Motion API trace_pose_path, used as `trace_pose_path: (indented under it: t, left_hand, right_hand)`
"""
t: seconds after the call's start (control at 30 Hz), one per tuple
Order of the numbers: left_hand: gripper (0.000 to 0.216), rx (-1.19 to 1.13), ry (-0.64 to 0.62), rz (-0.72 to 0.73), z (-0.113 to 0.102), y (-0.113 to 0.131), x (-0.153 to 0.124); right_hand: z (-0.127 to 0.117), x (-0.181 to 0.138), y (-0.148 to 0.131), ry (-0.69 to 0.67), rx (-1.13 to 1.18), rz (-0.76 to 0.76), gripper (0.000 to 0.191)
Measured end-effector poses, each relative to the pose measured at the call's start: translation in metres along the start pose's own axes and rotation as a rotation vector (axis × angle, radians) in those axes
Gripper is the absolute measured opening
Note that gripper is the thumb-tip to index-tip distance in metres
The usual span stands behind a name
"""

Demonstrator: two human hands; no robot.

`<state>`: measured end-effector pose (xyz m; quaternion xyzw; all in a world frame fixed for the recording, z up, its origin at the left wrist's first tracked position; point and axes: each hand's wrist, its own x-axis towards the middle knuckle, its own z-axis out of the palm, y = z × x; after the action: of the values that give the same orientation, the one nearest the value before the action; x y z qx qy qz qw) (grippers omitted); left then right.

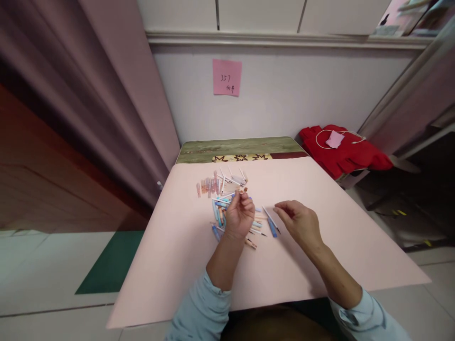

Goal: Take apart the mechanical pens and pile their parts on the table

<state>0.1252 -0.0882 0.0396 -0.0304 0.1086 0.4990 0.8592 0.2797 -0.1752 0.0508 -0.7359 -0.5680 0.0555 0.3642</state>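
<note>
My left hand (241, 217) is closed above the heap of pen parts, palm up, with its fingers curled round a small orange-brown tube (242, 190), only the end of which shows. To the right, my right hand (301, 225) hovers over the table, thumb and fingertips pinched together; whatever they hold, if anything, is too small to make out. Just left of those fingertips, a thin white refill (271, 219) with a dark tip lies beside a blue pen barrel (272, 228). Blue and orange barrels (217, 213) and more white refills lie under and around my left hand, partly hidden by it.
A row of pinkish clear pieces (208, 186) lies behind the heap, at the left. Pale pink sheeting (185, 246) covers the table. Beyond its right back corner is a red cloth (330, 158) with a white cable. A pink note (227, 77) hangs on the wall.
</note>
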Motion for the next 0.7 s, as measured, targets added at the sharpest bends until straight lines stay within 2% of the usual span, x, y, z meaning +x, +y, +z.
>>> trace_pose_path:
  t: [0.1,0.23,0.5,0.7]
  left_hand:
    - [0.031,-0.015,0.045,0.082,0.001,0.012,0.005]
    - [0.031,0.012,0.096,0.131,0.001,0.018,0.009]
    - [0.030,0.134,0.145,0.218,-0.001,0.020,0.011]
    - [0.031,0.172,0.130,0.199,-0.004,0.020,0.013]
  right_hand:
    - [0.001,-0.013,0.016,-0.213,-0.086,0.159,0.018]
    - [-0.001,-0.020,0.020,-0.361,-0.141,0.204,0.018]
    - [0.000,-0.028,0.018,-0.420,-0.174,0.177,0.019]
    - [0.000,-0.030,0.020,-0.403,-0.171,0.181,0.021]
